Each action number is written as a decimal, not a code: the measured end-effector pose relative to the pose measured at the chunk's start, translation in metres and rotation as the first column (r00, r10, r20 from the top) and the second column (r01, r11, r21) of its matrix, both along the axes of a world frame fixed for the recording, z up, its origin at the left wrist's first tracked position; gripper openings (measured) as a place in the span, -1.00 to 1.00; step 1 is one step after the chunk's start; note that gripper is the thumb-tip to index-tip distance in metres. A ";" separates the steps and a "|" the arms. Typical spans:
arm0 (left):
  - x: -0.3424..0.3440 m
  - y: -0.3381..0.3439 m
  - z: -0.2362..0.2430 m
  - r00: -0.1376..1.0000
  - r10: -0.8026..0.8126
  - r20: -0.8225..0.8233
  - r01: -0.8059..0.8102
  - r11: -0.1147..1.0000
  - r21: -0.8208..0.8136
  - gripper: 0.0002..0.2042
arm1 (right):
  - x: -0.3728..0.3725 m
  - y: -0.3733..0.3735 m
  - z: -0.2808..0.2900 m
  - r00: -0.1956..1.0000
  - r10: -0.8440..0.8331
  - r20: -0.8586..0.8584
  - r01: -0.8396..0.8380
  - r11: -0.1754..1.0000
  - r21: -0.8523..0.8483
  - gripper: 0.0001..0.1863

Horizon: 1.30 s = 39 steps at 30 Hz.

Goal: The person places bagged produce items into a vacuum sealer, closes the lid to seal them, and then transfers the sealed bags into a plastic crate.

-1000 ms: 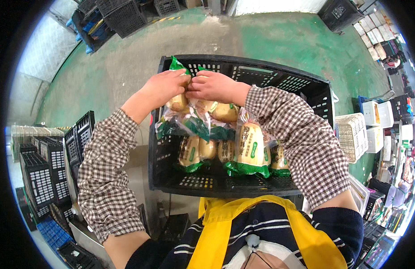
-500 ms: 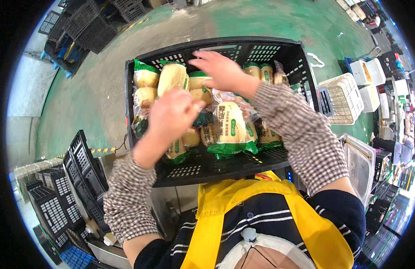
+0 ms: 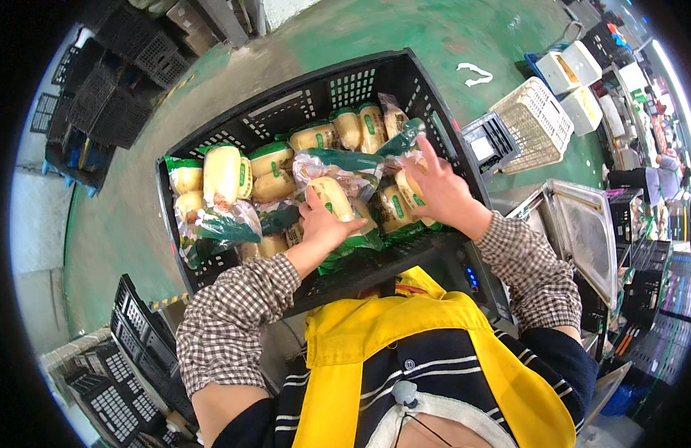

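Clear plastic packs of pale, rounded food with green printed ends lie in a black plastic crate (image 3: 345,278) in front of me. At the near middle of the crate, my left hand (image 3: 323,228) rests on a pack (image 3: 330,196) with thumb and fingers apart. My right hand (image 3: 448,196) is open at the right end, its spread fingers touching a pack (image 3: 407,187) beside the crate wall. Other packs, such as one at the left (image 3: 222,175) and one at the back (image 3: 371,127), lie next to and over one another. My palms hide parts of the packs beneath.
A cream basket (image 3: 532,123) and white foam boxes (image 3: 580,112) stand on the green floor to the right. Dark crates (image 3: 107,104) are stacked at the far left, more black crates (image 3: 122,403) at the near left. A metal-framed panel (image 3: 580,239) leans at the right.
My right hand has moved from the back middle to the right end of the packs. My left hand has shifted right and opened out onto a pack. The crate now appears turned in view.
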<state>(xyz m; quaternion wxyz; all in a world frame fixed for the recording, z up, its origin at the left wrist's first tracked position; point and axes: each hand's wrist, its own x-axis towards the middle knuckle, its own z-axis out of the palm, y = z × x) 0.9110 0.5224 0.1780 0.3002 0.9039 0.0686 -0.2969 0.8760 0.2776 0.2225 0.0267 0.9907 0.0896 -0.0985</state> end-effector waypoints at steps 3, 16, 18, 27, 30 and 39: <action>0.003 0.005 0.004 0.999 -0.020 0.044 0.023 0.997 -0.070 0.25 | 0.004 -0.007 0.001 0.999 -0.006 -0.052 0.013 0.991 0.131 -0.03; -0.015 -0.049 -0.002 0.906 0.086 -0.414 -0.413 0.384 -0.826 -0.03 | 0.014 -0.005 0.018 0.983 -0.180 -0.024 0.182 0.972 0.148 -0.21; -0.021 -0.057 -0.009 0.904 0.073 -0.421 -0.412 0.411 -0.813 -0.05 | 0.012 -0.007 0.021 0.979 -0.201 0.028 0.193 0.965 0.176 -0.23; -0.017 -0.059 -0.020 0.957 0.076 -0.279 -0.282 0.449 -0.847 0.00 | 0.017 0.006 0.032 0.980 -0.194 -0.052 0.200 0.967 0.156 -0.18; -0.007 -0.031 -0.008 0.979 0.114 -0.168 -0.203 0.496 -0.844 0.03 | 0.024 0.017 0.048 0.988 -0.152 -0.035 0.156 0.957 0.244 -0.24; -0.018 0.152 0.075 0.999 0.033 -0.013 -0.034 0.800 -0.599 0.04 | 0.063 0.095 0.065 0.974 0.223 0.038 -0.214 0.853 0.476 0.06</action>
